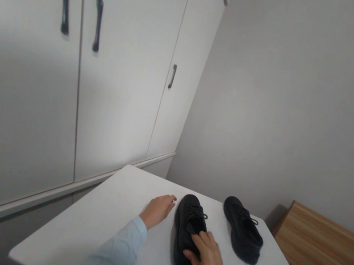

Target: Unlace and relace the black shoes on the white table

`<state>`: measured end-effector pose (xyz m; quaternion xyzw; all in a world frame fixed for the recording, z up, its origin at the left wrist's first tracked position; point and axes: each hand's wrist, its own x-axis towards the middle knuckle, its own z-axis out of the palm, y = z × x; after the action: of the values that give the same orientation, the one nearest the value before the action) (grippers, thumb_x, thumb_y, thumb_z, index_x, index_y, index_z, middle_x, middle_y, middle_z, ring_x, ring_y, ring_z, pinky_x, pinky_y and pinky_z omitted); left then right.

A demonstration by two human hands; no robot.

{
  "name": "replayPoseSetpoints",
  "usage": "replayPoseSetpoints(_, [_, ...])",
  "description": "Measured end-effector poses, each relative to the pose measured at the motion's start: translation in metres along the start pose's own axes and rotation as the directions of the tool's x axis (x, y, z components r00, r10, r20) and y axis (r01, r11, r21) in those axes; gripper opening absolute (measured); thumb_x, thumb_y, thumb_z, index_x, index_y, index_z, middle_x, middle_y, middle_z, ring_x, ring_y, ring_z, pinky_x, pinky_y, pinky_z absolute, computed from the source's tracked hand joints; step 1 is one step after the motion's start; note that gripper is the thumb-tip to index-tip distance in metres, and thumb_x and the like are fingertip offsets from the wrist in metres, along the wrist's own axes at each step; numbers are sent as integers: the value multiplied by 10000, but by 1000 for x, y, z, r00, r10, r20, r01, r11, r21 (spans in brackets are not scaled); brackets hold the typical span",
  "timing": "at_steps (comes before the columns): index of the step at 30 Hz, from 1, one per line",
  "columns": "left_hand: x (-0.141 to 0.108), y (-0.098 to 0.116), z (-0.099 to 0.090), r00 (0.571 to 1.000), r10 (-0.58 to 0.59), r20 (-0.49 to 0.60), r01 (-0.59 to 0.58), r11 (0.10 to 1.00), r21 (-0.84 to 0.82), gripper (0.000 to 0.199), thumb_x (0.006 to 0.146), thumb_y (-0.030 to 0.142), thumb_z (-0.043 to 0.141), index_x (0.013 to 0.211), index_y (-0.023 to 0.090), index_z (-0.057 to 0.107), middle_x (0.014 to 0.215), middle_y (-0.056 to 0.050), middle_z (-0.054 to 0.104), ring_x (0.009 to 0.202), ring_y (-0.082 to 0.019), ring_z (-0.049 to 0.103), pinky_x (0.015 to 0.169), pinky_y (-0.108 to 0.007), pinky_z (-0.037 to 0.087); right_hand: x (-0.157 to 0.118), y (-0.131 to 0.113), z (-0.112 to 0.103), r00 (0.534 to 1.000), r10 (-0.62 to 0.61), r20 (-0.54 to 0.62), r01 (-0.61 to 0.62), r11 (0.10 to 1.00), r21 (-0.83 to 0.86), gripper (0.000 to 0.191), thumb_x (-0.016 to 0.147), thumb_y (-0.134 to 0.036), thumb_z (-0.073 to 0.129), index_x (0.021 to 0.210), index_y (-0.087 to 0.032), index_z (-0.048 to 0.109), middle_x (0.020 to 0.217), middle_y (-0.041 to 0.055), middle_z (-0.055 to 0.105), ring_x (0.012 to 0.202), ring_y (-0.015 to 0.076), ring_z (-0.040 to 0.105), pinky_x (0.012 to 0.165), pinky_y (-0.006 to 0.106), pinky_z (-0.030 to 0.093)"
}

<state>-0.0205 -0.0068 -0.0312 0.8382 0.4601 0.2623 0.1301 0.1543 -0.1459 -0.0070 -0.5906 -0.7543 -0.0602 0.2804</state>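
Right hand (209, 264) gripping the heel of a black lace-up shoe (182, 230)! Left of that shoe, the left hand (157, 210), fingers loosely curled; right of it, a second shoe (243, 234); beneath it, a white table (79, 229).

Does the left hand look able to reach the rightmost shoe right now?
Probably not directly: the other shoe, with the right hand at its heel, lies between the left hand and the rightmost shoe.
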Motion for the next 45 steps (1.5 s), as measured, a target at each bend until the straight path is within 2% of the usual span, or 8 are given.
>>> replayPoseSetpoints(3, [0, 1, -1, 1000, -9, 9, 9, 1000, 14, 314, 926, 304, 330, 1138, 224, 547, 1116, -73, 630, 1019, -216, 584, 865, -317, 424, 12, 20, -7, 998, -29, -52, 28, 999, -27, 130, 753, -130, 598, 838, -216, 644, 903, 85, 644, 879, 281, 551, 728, 372, 420])
replayPoseSetpoints(8, [-1, 3, -2, 1000, -4, 13, 4, 999, 39, 319, 927, 286, 309, 1131, 224, 547, 1084, -69, 637, 989, -215, 593, 834, -316, 437, 28, 70, -8, 996, -25, -90, 22, 999, -36, 94, 795, -191, 584, 868, -188, 644, 907, 96, 623, 933, 278, 537, 791, 383, 452])
replayPoseSetpoints(15, [-2, 2, -2, 1000, 16, 3, -16, 998, 53, 331, 931, 273, 282, 1116, 222, 552, 1055, -71, 643, 954, -220, 605, 803, -327, 449, 29, 133, 10, 993, -16, -116, 10, 999, -44, 152, 829, -282, 544, 828, -171, 648, 927, 118, 605, 929, 276, 556, 792, 393, 484])
replayPoseSetpoints(20, [-2, 2, -1, 1000, 7, 8, -8, 998, 57, 335, 934, 274, 278, 1112, 214, 555, 1051, -73, 642, 962, -208, 603, 822, -316, 449, 23, 163, 21, 987, 35, -156, -53, 992, -115, 241, 813, -315, 554, 942, -136, 651, 976, 140, 619, 977, 290, 564, 847, 414, 479])
replayPoseSetpoints(26, [-1, -3, 5, 1000, 14, 11, -15, 996, 85, 321, 932, 266, 286, 1103, 222, 554, 1045, -59, 644, 968, -192, 604, 847, -308, 446, 20, 179, 26, 981, 111, -159, -148, 960, -240, 312, 793, -314, 569, 1006, -95, 636, 1035, 166, 614, 1030, 303, 548, 882, 415, 465])
replayPoseSetpoints(32, [0, -6, 7, 1000, 8, 12, -9, 996, 94, 315, 929, 274, 292, 1095, 229, 556, 1038, -56, 648, 957, -199, 609, 821, -312, 450, 18, 186, 20, 972, 132, -194, -193, 921, -339, 310, 798, -298, 558, 1008, -77, 620, 1004, 172, 605, 1002, 308, 534, 869, 407, 464])
replayPoseSetpoints(40, [-1, -8, 10, 999, 10, 44, -14, 994, 110, 303, 922, 275, 302, 1065, 229, 566, 1006, -61, 655, 936, -209, 613, 787, -323, 455, 12, 195, 11, 971, 92, -219, -175, 900, -398, 228, 805, -227, 499, 943, -72, 597, 910, 165, 576, 955, 309, 507, 860, 416, 445])
replayPoseSetpoints(45, [-2, -8, 10, 999, 11, 50, -16, 994, 106, 305, 922, 279, 301, 1059, 229, 570, 1014, -64, 651, 938, -200, 609, 797, -317, 450, 11, 194, 12, 971, 74, -228, -162, 903, -397, 211, 807, -215, 479, 952, -90, 570, 930, 163, 557, 955, 304, 510, 843, 407, 448])
